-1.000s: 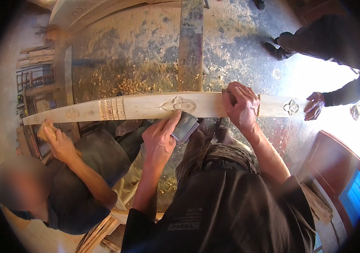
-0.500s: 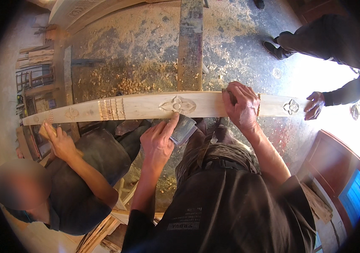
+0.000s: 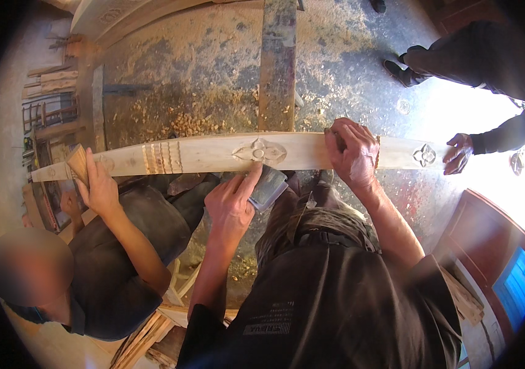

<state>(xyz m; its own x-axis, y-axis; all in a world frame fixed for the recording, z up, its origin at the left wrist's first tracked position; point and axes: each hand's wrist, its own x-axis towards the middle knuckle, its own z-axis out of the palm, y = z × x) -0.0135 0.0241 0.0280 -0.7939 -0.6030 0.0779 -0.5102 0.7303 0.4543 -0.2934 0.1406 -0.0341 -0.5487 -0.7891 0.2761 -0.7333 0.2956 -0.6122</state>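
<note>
A long, pale wooden beam (image 3: pixel 207 157) with carved flowers and ridged bands runs crosswise in front of me. My left hand (image 3: pixel 233 195) pinches a folded grey sheet of sandpaper (image 3: pixel 268 188). Its index fingertip rests at the lower edge of the middle carved flower (image 3: pixel 258 150). My right hand (image 3: pixel 356 155) is closed on top of the beam, right of that flower. Its fingers curl round a small brown block (image 3: pixel 337 141), mostly hidden by the hand.
At the left, a co-worker's hand (image 3: pixel 98 184) holds a wooden block (image 3: pixel 78 163) against the beam. Another person's hand (image 3: pixel 458 154) is at its right end. A plank (image 3: pixel 276 67) lies beyond, with wood shavings (image 3: pixel 198 120) on the floor.
The co-worker's hand with the wooden block has moved up and slightly right along the beam, and the block is turned. My hands have stayed nearly still.
</note>
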